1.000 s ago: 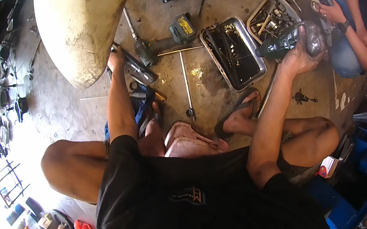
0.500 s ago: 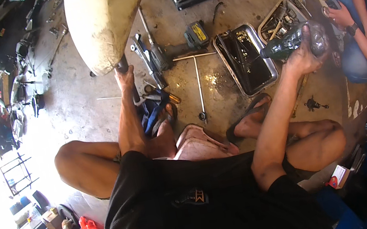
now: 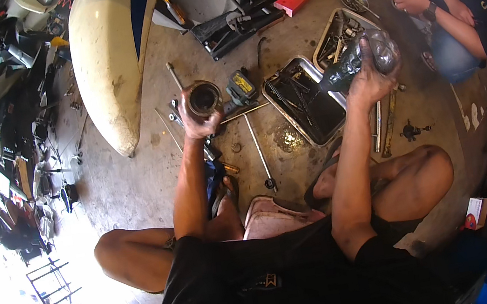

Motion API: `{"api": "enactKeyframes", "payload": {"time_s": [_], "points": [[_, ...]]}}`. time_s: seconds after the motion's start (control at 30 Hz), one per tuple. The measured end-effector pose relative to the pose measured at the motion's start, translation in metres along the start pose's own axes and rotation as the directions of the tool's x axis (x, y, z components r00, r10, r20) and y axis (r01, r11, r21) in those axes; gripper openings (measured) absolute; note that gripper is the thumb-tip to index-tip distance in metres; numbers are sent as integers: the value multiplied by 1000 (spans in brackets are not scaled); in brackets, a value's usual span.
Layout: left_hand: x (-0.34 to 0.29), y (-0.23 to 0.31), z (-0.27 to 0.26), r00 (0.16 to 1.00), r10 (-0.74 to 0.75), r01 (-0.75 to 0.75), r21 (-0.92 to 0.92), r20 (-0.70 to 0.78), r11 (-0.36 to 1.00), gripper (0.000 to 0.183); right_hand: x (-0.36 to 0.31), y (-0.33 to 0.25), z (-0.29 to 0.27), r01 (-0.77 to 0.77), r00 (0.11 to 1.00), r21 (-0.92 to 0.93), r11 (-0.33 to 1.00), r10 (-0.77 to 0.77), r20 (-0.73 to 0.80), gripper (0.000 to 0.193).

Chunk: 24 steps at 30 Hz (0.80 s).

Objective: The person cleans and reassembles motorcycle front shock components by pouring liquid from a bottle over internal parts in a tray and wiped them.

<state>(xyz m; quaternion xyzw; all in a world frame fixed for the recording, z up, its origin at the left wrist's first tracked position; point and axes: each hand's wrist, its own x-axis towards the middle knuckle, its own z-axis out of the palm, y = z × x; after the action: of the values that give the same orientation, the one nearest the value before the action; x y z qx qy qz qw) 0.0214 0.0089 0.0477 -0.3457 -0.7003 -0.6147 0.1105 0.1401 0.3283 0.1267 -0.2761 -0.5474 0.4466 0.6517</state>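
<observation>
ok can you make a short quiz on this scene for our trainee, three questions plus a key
1. Which hand has its grip on the plastic bottle?
2. True or false: the left hand holds a round object, dark in the middle.
3. Where does the T-handled tool lie?
a) inside a metal tray
b) on the floor
c) on top of the red box

Key:
1. The right hand.
2. True.
3. b
</observation>
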Motion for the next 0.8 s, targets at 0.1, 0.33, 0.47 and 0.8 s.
{"api": "enactKeyframes", "payload": {"time_s": [0.1,0.33,0.47,0.8], "points": [[15,24,21,958,262,-248,-122,116,961,23,5,0,-8,-18,1000,-4,1000,18,-22,51],[23,24,30,948,-90,82,39,305,996,56,6,16,-7,6,1000,-15,1000,-6,-18,55],[36,-1,38,191,-829,596,609,525,523,73,3,7,-2,-28,1000,24,999,28,-8,57],[-56,-44,-36,-122,-872,311,852,475,421,89,-2,21,0,-3,1000,52,999,1,31,53]]}}
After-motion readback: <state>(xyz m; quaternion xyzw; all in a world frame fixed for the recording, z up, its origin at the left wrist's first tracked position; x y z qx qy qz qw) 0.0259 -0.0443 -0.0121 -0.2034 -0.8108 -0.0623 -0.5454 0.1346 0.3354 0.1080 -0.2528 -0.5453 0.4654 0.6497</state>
